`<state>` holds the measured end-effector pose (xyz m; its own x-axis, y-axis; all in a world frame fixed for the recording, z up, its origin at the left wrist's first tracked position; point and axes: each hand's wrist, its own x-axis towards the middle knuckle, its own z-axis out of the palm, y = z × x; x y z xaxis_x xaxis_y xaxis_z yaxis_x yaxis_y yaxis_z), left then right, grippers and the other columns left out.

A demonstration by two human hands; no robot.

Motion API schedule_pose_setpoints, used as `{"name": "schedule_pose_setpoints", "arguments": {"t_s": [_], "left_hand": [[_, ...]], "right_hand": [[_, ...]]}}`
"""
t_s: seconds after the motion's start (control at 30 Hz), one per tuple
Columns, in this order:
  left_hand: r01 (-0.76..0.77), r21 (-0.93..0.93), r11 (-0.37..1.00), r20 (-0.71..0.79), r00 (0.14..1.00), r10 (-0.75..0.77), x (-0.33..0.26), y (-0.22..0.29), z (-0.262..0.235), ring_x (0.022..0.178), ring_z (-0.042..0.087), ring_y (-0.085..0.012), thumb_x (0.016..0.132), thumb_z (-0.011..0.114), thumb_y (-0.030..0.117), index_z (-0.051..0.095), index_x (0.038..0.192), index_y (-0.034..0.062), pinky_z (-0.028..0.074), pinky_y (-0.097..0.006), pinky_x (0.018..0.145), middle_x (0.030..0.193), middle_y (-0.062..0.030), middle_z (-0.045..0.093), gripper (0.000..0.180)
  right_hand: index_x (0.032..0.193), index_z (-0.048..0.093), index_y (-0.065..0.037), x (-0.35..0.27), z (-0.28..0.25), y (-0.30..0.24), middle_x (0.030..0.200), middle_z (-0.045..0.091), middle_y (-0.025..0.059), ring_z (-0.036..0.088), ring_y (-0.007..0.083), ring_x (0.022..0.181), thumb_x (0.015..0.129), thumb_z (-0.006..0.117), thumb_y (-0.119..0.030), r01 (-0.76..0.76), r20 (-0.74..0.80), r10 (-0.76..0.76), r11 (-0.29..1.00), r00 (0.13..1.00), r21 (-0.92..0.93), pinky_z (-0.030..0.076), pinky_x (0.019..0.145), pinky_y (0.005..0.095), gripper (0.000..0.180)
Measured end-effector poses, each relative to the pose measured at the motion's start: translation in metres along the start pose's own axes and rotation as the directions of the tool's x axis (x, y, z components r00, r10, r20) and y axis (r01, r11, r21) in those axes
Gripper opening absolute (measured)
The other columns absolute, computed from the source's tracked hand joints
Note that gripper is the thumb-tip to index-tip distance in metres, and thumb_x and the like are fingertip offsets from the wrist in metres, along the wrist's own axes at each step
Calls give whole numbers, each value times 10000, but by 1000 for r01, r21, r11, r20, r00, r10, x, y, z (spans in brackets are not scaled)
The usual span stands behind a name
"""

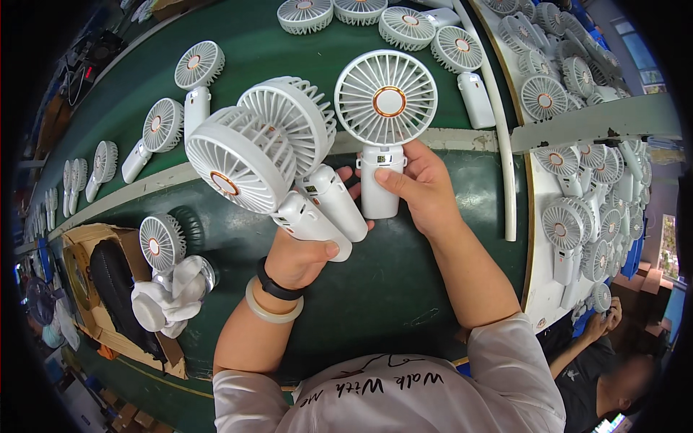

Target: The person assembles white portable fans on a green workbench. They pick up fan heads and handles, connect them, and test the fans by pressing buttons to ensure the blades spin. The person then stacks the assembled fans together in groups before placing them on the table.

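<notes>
Holding white fans (388, 128), round, ribbed, orange-ringed

Carries, on the dark green workbench (404, 303), an open cardboard box (173, 359) at eight o'clock, with a bunched white cloth (185, 290) just beside it, toward three o'clock. Bears, on the green surface (245, 40) beyond, scattered white fans (160, 125) from nine round to one o'clock. Holds, on the pale side table (541, 289), crowded white fans (561, 225) from two to three o'clock.
</notes>
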<state>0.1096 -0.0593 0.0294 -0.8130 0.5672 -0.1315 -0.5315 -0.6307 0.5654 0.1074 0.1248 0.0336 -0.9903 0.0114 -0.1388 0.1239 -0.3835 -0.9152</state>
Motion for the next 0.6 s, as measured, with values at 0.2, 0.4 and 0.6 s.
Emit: {"name": "schedule_pose_setpoints", "arguments": {"t_s": [0.2,0.4,0.6], "left_hand": [[8,13,1000,-7,1000,-8,1,0,0,1283,342,-320,603,709,-30,276,1365,115,428,-552,939,1386,-125,329,887],[17,-2,1000,-7,1000,-17,2,-3,-1,1271,359,-308,597,704,-32,265,1371,121,431,-545,940,1382,-117,334,903],[-21,80,997,13,1000,20,0,-3,6,1185,450,-284,612,680,-36,293,1352,70,438,-451,943,1348,-107,376,842]], "right_hand": [[1194,484,-4,-1,5,-1,1049,618,97,599,169,945,784,634,-47,14,-53,-15,1000,999,-7,466,853,320,438],[1213,470,-9,0,-4,2,1087,601,91,579,161,986,805,639,-65,9,-2,-9,1000,1000,-14,452,875,315,445],[1307,356,-12,-1,7,7,1128,541,95,540,179,1043,836,616,-85,-12,50,9,998,999,59,441,899,321,543]]}}
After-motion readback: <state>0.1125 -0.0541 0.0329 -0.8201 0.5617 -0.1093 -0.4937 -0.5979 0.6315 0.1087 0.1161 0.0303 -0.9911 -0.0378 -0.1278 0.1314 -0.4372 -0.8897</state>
